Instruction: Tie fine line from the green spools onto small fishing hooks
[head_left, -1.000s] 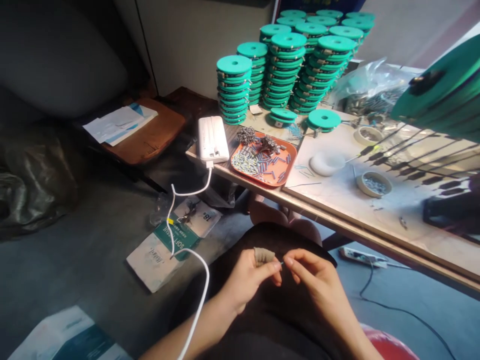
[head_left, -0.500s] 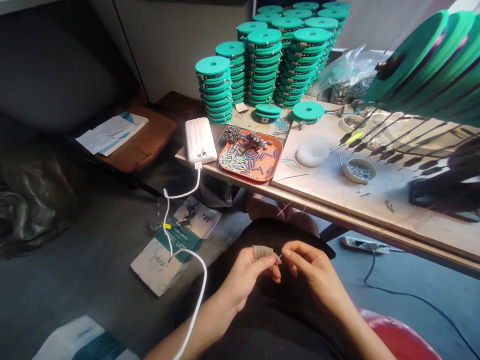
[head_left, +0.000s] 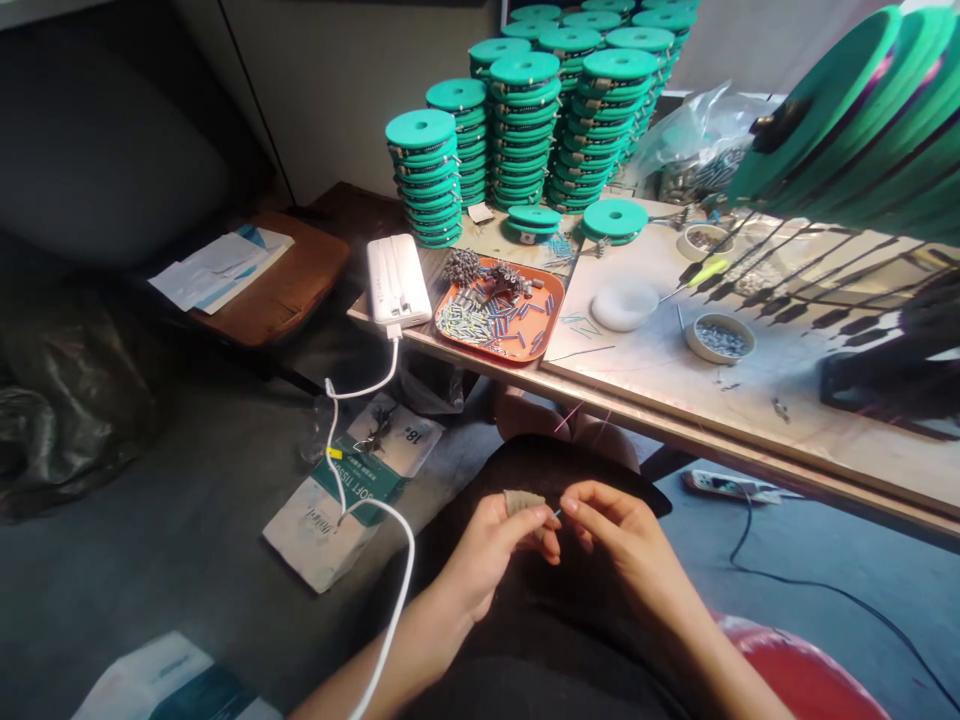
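Above my lap, my left hand [head_left: 499, 545] is closed in a pinch, with a beige wrap [head_left: 523, 502] around one finger. A short, thin teal piece [head_left: 557, 513] shows at its fingertips; its kind is too small to tell. Close beside it, my right hand [head_left: 619, 530] is also pinched, thumb against forefinger, at the other end of that piece. Most of what lies inside the fingers is hidden. Beyond my hands, an orange tray [head_left: 538, 350] on the table holds small metal parts and short dark and yellowish tubes.
Stacked green spools [head_left: 525, 130] stand at the back, and more hang on a rack [head_left: 817, 120] at right. A white power bank [head_left: 397, 280] trails a white cable [head_left: 409, 560] past my left arm. A small bowl [head_left: 720, 340] holds grey bits. A red bucket [head_left: 802, 670] sits lower right.
My right hand has shifted very slightly left, toward my left hand, and less of the teal piece shows between them. The view has moved a little.
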